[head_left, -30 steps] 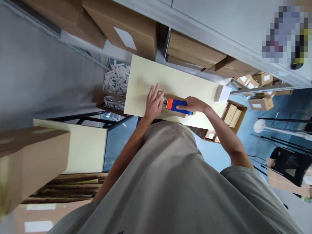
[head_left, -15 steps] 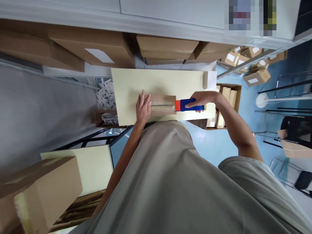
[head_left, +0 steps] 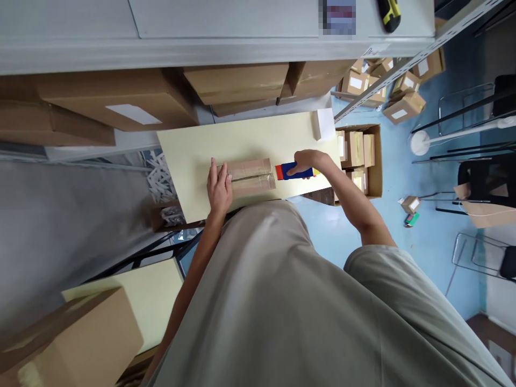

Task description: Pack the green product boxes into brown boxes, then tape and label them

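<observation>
On the pale yellow tabletop [head_left: 242,135] lies a small flat cardboard box [head_left: 253,171], with shiny clear tape along its seam and right end. My left hand [head_left: 220,188] rests on the box's left end, fingers stretched out. My right hand [head_left: 308,160] grips a blue tape dispenser [head_left: 297,170] with a red-orange front. That front points left at the box and sits just off its right end. Whether a strip of tape spans the narrow gap between them, I cannot tell.
A white block [head_left: 323,124] stands at the tabletop's back right corner. Beyond it, an open carton [head_left: 374,161] holds several small boxes. Large cartons [head_left: 108,99] line the shelf behind. A yellow-black cutter [head_left: 389,15] lies on the upper shelf. Another carton [head_left: 80,338] is at lower left.
The tape dispenser has come away from the box's right end, leaving a small gap. My left hand stays on the box. The whole view has shifted and turned slightly.
</observation>
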Demonstrator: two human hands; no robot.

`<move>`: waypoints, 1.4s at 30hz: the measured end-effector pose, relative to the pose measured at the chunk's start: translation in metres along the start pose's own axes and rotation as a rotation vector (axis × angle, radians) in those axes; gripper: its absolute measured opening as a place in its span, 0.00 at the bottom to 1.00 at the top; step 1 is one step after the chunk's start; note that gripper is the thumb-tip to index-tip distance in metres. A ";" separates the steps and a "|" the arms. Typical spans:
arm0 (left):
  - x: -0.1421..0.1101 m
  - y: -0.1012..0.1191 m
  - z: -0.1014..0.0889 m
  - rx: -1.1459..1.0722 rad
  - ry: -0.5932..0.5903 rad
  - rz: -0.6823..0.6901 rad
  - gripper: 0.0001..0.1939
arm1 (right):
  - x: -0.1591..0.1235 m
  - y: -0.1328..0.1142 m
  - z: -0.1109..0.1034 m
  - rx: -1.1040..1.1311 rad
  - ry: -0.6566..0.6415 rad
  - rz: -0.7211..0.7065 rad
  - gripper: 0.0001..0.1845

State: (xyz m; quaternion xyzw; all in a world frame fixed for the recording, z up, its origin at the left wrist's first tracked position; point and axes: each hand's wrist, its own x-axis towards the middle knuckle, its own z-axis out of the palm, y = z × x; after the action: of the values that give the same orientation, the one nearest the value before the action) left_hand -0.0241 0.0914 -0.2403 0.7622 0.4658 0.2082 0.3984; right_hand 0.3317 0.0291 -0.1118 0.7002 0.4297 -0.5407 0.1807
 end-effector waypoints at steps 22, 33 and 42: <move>-0.009 0.001 0.005 0.158 0.026 -0.062 0.44 | 0.054 -0.024 0.135 0.186 0.876 0.035 0.33; -0.026 -0.013 0.006 0.000 0.349 -0.425 0.23 | 0.049 -0.044 0.145 0.358 0.637 -0.264 0.34; -0.040 -0.026 0.014 -0.447 0.459 -0.540 0.29 | 0.087 -0.014 0.164 0.478 0.831 -0.427 0.30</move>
State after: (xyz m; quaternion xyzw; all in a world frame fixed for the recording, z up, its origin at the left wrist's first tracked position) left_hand -0.0479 0.0568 -0.2672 0.4413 0.6690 0.3567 0.4800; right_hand 0.2257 -0.0459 -0.2455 0.7742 0.4630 -0.3248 -0.2841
